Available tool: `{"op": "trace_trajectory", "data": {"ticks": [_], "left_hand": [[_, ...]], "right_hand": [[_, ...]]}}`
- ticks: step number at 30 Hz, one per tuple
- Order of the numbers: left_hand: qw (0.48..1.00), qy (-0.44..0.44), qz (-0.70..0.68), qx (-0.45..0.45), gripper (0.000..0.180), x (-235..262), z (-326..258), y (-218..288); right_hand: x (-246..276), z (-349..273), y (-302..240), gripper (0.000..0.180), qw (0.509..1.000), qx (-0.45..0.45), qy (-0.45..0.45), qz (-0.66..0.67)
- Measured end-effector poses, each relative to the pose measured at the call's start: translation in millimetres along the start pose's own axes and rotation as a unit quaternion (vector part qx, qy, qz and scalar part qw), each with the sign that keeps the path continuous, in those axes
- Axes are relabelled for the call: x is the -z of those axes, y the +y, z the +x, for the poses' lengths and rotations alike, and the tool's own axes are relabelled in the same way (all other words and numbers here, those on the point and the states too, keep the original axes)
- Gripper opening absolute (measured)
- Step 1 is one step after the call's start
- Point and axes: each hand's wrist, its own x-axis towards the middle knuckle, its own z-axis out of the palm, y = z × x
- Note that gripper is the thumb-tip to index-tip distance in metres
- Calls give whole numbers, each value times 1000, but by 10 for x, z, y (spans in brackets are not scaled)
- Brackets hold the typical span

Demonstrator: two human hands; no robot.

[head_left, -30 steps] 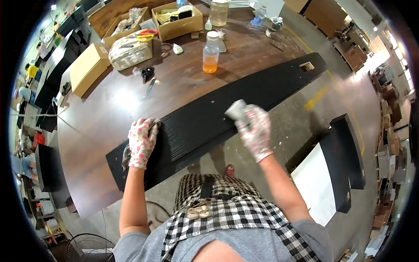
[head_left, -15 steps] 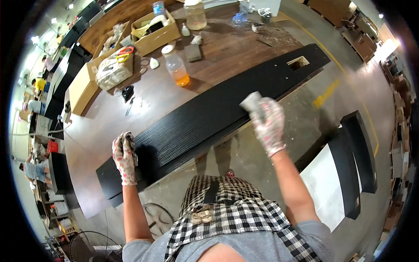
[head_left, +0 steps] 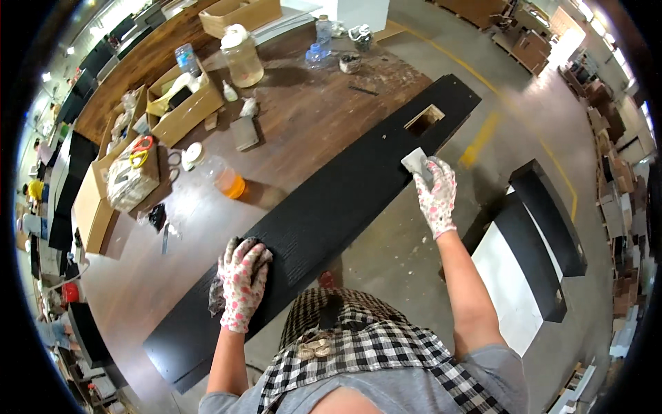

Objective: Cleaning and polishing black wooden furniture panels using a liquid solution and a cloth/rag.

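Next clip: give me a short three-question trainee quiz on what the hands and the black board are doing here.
1. True or false: the left hand rests flat on the long black board lying across the brown table.
2. What does the right hand hold against the board?
A. a pair of scissors
B. a small pale block
C. a plastic bottle
3. Fill in: the rectangular cut-out in the board lies just beyond the ____ hand.

Key
1. True; a dark cloth shows under the gloved palm.
2. B
3. right
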Motion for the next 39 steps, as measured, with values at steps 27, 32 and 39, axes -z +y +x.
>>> {"op": "trace_trajectory", "data": {"ticks": [27, 32, 39], "left_hand": [[943, -36, -262, -201, 31, -1391, 2865, 2589], [949, 50, -237, -200, 31, -1709, 3627, 3069], [959, -187, 34, -209, 57, -2496, 4024, 3286]], "right_hand": [[-66, 2621, 3755, 38, 981, -190, 44, -2], [-118, 2098, 3637, 37, 970, -212, 14, 119], [226, 660, 3864, 30, 945, -288, 55, 145]]}}
